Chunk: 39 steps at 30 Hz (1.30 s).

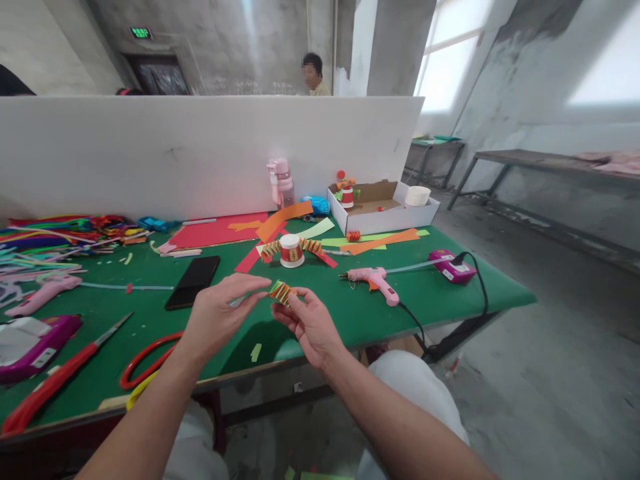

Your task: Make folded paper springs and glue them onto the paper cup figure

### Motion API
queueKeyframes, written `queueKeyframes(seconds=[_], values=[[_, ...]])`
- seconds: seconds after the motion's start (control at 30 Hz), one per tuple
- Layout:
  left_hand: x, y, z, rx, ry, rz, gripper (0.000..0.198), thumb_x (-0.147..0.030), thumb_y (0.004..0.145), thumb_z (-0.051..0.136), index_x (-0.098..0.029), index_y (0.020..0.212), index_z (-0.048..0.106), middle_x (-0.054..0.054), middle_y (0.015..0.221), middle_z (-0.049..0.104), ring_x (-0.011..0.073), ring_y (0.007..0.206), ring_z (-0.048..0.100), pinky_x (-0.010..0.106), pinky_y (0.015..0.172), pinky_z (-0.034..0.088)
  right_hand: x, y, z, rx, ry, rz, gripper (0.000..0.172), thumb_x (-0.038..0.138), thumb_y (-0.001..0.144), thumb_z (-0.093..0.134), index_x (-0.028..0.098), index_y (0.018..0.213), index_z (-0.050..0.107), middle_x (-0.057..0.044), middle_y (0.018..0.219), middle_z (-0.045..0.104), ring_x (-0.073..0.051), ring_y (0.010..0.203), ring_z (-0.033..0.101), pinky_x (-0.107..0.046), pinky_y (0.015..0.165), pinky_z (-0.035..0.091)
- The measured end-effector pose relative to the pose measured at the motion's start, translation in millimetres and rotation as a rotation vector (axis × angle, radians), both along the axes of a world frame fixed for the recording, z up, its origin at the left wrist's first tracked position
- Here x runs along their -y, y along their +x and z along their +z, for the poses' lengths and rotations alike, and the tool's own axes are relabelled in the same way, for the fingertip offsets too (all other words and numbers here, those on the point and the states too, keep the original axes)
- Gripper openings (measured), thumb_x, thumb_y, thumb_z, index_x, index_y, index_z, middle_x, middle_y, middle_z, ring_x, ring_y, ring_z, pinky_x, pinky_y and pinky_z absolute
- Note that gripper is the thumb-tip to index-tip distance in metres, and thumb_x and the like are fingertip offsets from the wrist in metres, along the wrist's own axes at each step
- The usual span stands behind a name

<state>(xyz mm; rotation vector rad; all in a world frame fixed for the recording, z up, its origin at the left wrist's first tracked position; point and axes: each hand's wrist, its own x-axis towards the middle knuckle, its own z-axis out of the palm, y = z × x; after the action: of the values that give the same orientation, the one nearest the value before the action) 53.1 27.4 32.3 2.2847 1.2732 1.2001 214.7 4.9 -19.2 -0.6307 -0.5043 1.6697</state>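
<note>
Between my two hands is a small folded paper strip (282, 292), zigzag-pleated in orange and green. My right hand (311, 321) pinches its right side between thumb and fingers. The fingertips of my left hand (223, 308) are pressed together at its left end. Just beyond, a red and white paper cup (291, 251) stands upside down on the green table, with pleated orange paper arms at both sides. A pink glue gun (375, 280) lies to the right of my hands, and a black phone (193, 283) lies to the left.
A white box (345, 217) with a paper figure stands at the back right, near a pink bottle (281, 183). Red-handled scissors (60, 380), colored strips (55, 240) and a second glue gun (47, 293) lie left. A person (314, 75) is behind the white partition (200, 153).
</note>
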Motion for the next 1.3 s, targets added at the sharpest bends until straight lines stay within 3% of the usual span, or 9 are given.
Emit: queueKeyframes(seconds=[0.27,0.4,0.57,0.67,0.87,1.0,1.17,1.3], values=[[2,4,3.1,-0.032,-0.010,0.005,0.027,-0.044,0.086,0.056,-0.027,0.092,0.076,0.004,0.095,0.077,0.0231,0.090,0.070,0.037,0.086,0.055,1,1,-1.0,-0.005,-0.019,0.007,0.047,0.039,0.061,0.088,0.018,0.090,0.056,-0.003,0.088,0.073,-0.014,0.078,0.071,-0.027,0.079,0.056],[2,2,3.6,0.028,-0.185,0.020,0.033,-0.048,0.083,0.059,-0.024,0.099,0.074,0.007,0.106,0.075,0.0258,0.099,0.068,0.041,0.092,0.053,2,1,-0.7,-0.012,-0.018,0.010,0.045,0.037,0.063,0.087,0.019,0.090,0.056,-0.001,0.088,0.073,-0.014,0.080,0.071,-0.027,0.081,0.056],[1,10,-3.9,0.189,-0.447,-0.132,0.049,-0.047,0.074,0.071,-0.021,0.114,0.063,0.010,0.117,0.071,0.0270,0.108,0.066,0.045,0.095,0.052,1,-1,-0.4,-0.096,0.023,0.013,0.044,0.032,0.064,0.087,0.021,0.091,0.054,0.002,0.090,0.072,-0.011,0.080,0.069,-0.024,0.079,0.056],[3,17,-8.5,0.264,-0.398,-0.113,0.040,-0.044,0.074,0.071,-0.020,0.106,0.064,0.010,0.113,0.072,0.0261,0.107,0.066,0.046,0.099,0.050,1,-3,0.4,-0.143,0.007,0.044,0.040,0.031,0.067,0.085,0.021,0.091,0.055,0.002,0.092,0.072,-0.010,0.077,0.069,-0.024,0.077,0.056],[7,22,-14.1,0.201,-0.230,-0.001,0.030,-0.041,0.079,0.066,-0.023,0.102,0.070,0.007,0.118,0.071,0.0255,0.111,0.063,0.044,0.104,0.045,0,-3,1.6,-0.155,-0.008,0.061,0.028,0.028,0.074,0.080,0.022,0.092,0.060,0.003,0.092,0.071,-0.010,0.079,0.068,-0.026,0.083,0.055],[6,18,-11.1,0.230,-0.286,-0.005,0.037,-0.046,0.079,0.066,-0.023,0.108,0.069,0.008,0.119,0.070,0.0260,0.109,0.063,0.045,0.100,0.047,-2,0,1.3,-0.159,0.000,0.015,0.025,0.026,0.072,0.082,0.020,0.087,0.063,0.002,0.090,0.072,-0.008,0.079,0.067,-0.020,0.081,0.054],[2,3,2.1,0.270,-0.443,-0.132,0.044,-0.044,0.073,0.072,-0.021,0.110,0.065,0.012,0.130,0.063,0.0301,0.123,0.055,0.046,0.100,0.046,-1,2,1.1,-0.117,-0.114,0.083,0.022,0.032,0.078,0.078,0.015,0.084,0.066,-0.003,0.083,0.073,-0.011,0.070,0.068,-0.023,0.073,0.057],[0,-5,4.0,0.239,-0.581,-0.209,0.048,-0.040,0.068,0.077,-0.023,0.110,0.060,0.012,0.123,0.066,0.0280,0.116,0.060,0.043,0.096,0.049,1,-1,0.8,-0.085,-0.207,0.168,0.029,0.038,0.081,0.075,0.010,0.082,0.066,-0.005,0.070,0.071,-0.012,0.062,0.068,-0.022,0.064,0.058]])
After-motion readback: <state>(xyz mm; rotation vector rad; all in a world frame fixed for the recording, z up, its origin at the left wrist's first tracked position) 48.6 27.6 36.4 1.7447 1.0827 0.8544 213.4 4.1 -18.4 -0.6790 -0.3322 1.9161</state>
